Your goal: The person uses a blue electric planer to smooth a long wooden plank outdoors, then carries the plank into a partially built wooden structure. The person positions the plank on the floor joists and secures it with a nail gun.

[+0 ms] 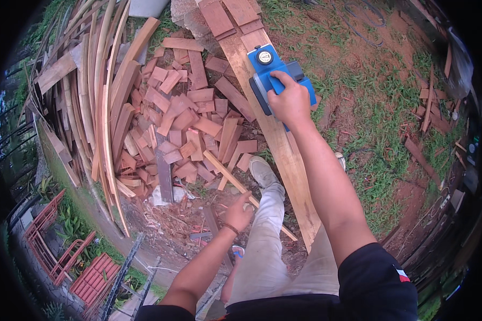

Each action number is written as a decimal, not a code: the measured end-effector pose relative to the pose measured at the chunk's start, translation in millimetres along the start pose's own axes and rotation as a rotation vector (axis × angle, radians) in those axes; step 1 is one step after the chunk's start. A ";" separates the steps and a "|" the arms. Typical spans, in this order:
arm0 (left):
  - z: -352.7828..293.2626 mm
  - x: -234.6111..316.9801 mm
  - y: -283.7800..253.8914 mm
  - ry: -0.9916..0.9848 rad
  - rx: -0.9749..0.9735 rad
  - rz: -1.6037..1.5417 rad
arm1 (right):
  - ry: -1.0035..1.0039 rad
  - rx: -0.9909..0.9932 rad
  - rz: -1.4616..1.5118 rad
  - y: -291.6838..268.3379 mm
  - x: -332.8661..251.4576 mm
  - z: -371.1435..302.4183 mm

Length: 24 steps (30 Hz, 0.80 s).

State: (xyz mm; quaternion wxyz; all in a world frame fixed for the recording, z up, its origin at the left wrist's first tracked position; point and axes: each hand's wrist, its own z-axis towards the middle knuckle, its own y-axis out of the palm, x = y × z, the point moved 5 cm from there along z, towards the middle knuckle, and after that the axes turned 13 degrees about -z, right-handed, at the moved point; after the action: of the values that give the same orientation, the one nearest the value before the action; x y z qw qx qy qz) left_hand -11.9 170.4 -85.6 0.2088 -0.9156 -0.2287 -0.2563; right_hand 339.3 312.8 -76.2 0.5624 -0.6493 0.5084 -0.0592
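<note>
A long plank (284, 155) lies on the ground, its long axis running from near right to far left; a heap of short offcuts (182, 123) spreads to its left. On the plank's far part sits a blue electric planer (276, 75), its body aligned with the plank, nose pointing far. The right hand (290, 101) is on it, fingers (281, 82) wrapped tight around the handle; the left hand (238, 213) hangs near and left, half-curled, holding nothing that I can see.

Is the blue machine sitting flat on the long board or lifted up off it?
Sitting on it. The blue planer rests on the long plank, with the right hand closed around its handle.
</note>
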 end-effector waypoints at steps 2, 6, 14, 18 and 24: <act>-50.7 -7.4 30.9 -0.024 -0.115 0.051 | -0.016 0.007 -0.021 -0.8 -8.6 16.9; -97.6 -36.4 83.1 0.053 -0.145 0.129 | -0.086 0.023 -0.012 -14.3 -21.3 29.3; -83.3 -23.8 98.9 -0.057 -0.181 0.274 | -0.024 0.117 0.114 -44.4 90.9 -109.3; -80.4 -20.7 99.0 -0.097 -0.193 0.300 | -0.029 0.060 0.039 -25.2 143.2 -198.8; -75.0 -20.2 98.0 -0.138 -0.187 0.297 | -0.055 0.049 0.066 10.9 163.9 -222.6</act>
State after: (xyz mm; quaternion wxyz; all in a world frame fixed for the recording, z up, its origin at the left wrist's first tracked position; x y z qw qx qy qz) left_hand -3.9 47.4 -64.4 0.1420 -0.9702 -0.0798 -0.1793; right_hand 266.4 46.1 -85.7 0.5937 -0.6196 0.5122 -0.0353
